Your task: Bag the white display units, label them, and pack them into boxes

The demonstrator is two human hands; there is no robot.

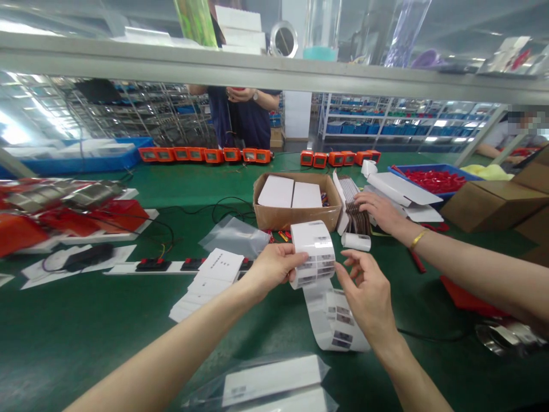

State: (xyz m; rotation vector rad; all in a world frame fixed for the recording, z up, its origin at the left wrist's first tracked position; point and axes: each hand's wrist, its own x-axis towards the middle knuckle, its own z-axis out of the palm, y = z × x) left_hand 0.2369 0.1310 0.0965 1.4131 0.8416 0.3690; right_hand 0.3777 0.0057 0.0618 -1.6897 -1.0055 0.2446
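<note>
My left hand [270, 269] is closed on a white roll of printed labels [315, 252], held just above the green table. A loose strip of labels [332, 329] hangs off the roll and curls down onto the table. My right hand [369, 297] is at the roll's right edge, thumb and forefinger pinched at the strip where it leaves the roll. A co-worker's hand [377, 209] with a gold bracelet reaches in from the right and rests on a stack of flat folded cartons [354, 200].
An open cardboard box [295, 217] with white cards stands behind the roll, a small white roll [355, 241] beside it. Leaflets [210, 280] lie left, a bagged packet [266, 383] in front. Orange devices [206, 154] line the far edge. Brown cartons [484, 203] stand right.
</note>
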